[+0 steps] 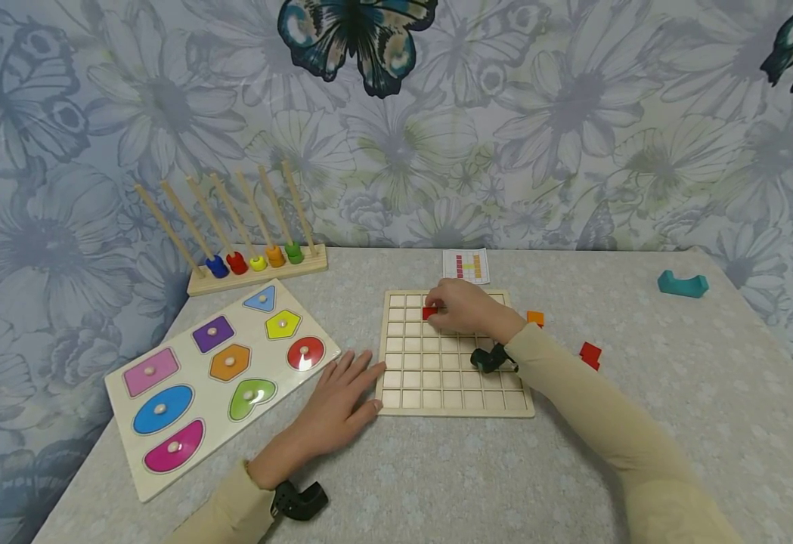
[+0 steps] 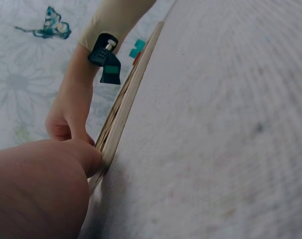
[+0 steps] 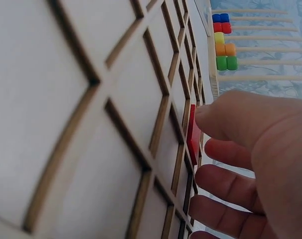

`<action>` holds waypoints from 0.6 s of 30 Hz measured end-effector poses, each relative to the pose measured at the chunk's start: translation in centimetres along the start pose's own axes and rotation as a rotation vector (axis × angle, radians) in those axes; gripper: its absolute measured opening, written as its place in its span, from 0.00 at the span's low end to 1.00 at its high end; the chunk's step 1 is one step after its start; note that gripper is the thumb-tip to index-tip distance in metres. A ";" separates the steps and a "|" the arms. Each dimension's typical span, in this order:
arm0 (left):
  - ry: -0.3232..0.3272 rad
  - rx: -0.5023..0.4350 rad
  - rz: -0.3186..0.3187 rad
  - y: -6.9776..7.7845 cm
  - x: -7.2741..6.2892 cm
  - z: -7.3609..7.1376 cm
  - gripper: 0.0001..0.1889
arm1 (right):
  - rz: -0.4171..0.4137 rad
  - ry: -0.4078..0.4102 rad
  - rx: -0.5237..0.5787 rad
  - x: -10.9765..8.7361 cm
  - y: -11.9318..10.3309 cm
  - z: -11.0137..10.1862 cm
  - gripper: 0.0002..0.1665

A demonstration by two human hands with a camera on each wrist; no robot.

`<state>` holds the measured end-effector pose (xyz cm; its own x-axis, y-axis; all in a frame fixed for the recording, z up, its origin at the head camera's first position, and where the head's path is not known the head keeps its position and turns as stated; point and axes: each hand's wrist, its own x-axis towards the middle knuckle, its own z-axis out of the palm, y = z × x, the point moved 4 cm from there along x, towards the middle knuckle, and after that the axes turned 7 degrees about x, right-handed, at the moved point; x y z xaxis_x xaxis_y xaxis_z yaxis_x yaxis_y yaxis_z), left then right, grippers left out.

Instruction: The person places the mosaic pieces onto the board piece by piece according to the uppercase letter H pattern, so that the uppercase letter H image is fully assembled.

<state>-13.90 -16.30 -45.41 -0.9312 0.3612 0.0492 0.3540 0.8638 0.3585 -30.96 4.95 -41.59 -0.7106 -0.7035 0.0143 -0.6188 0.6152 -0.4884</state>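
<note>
A wooden grid board [image 1: 456, 408] of square cells lies on the table. Over its upper part, my right hand [image 1: 467, 306] pinches a small red square tile [image 1: 429, 313]. In the right wrist view the thumb [image 3: 226, 117] touches this red tile [image 3: 193, 134] at the grid's surface, with the other fingers bent beside it. My left hand [image 1: 345, 400] lies flat with fingers spread, its fingertips and thumb touching the board's left edge. In the left wrist view the left thumb [image 2: 86, 157] rests against the board's side [image 2: 123, 117].
Right of the board lie orange tiles [image 1: 535, 317] and red tiles [image 1: 590, 353]. A pattern card [image 1: 478, 278] is behind it. To the left are a shape puzzle [image 1: 215, 332] and a peg stand with coloured beads [image 1: 301, 266]. A teal block [image 1: 683, 285] stands far right.
</note>
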 end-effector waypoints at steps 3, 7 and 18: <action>0.006 0.001 0.002 0.0 0.0 0.0 0.30 | 0.020 -0.004 -0.008 -0.4 0.2 -0.3 0.16; 0.004 0.000 -0.001 0.1 0.0 0.0 0.30 | 0.041 -0.006 -0.025 -1.5 0.7 -1.1 0.17; -0.004 -0.009 -0.007 0.0 0.1 0.0 0.30 | 0.063 0.069 -0.039 -7.2 2.7 -4.3 0.17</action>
<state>-13.96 -16.25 -45.39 -0.9334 0.3561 0.0433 0.3464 0.8633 0.3671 -28.92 13.19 -39.29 -0.7692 -0.6374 0.0449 -0.5835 0.6721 -0.4559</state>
